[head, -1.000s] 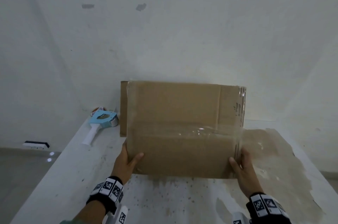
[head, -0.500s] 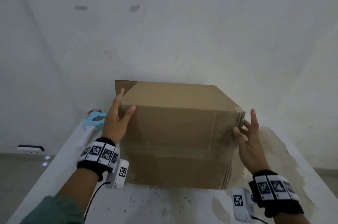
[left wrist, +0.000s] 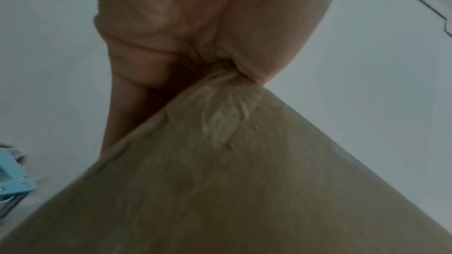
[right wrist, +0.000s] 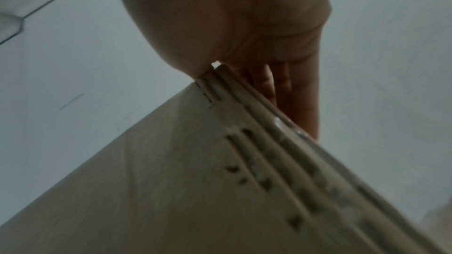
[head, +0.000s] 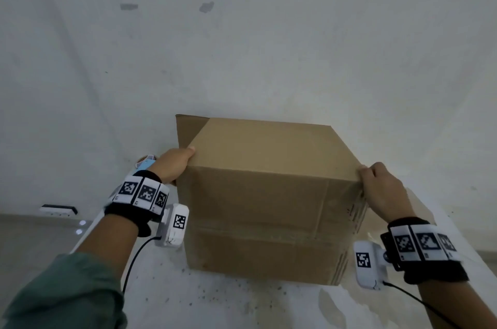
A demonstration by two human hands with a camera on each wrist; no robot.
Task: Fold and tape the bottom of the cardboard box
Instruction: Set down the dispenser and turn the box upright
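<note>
The brown cardboard box (head: 258, 194) stands on the white table (head: 242, 301), with a horizontal seam across its near face. One flap (head: 188, 127) sticks up at its back left. My left hand (head: 174, 164) grips the top left near corner, thumb on the top face. In the left wrist view the palm (left wrist: 183, 26) presses on that box corner (left wrist: 244, 181). My right hand (head: 382, 189) grips the top right near corner, fingers curled over the edge. The right wrist view shows the right hand (right wrist: 232, 16) clamped on the ridged box edge (right wrist: 171, 181).
A light blue tape dispenser (head: 146, 163) lies on the table behind my left hand, its corner also showing in the left wrist view (left wrist: 12, 177). A white wall rises right behind the box. A brown stain (head: 419, 210) marks the table at right.
The box has tipped so the taped face turns toward me and down. Both hands moved from its lower corners up to the top near corners and closed on them.
</note>
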